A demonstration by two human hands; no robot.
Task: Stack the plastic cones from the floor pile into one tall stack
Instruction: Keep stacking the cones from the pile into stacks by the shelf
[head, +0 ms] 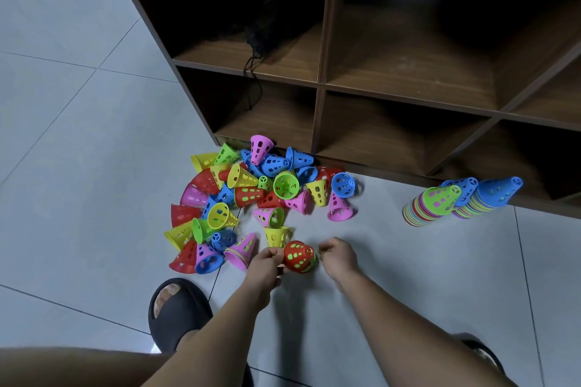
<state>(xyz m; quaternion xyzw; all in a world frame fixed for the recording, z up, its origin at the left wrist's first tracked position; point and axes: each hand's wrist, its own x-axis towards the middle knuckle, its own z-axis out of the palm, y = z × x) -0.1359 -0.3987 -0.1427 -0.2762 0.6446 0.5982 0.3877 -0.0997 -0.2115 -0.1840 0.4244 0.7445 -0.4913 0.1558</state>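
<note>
A pile of several loose perforated plastic cones [251, 195] in red, yellow, green, blue and pink lies on the floor before the shelf. My left hand [265, 267] grips a small stack with a red cone [297, 256] outermost over a green one, just above the floor. A yellow cone [276, 236] stands right behind it. My right hand [338, 256] hovers to the right of the red cone, fingers curled and holding nothing. Three tall finished stacks [440, 203] of cones stand at the right by the shelf's base.
A dark brown cubby shelf [320, 88] stands behind the pile, with a black mesh bag [264, 25] in an upper cubby. My feet in black slippers [176, 311] are on the grey tiled floor [78, 198] near the pile.
</note>
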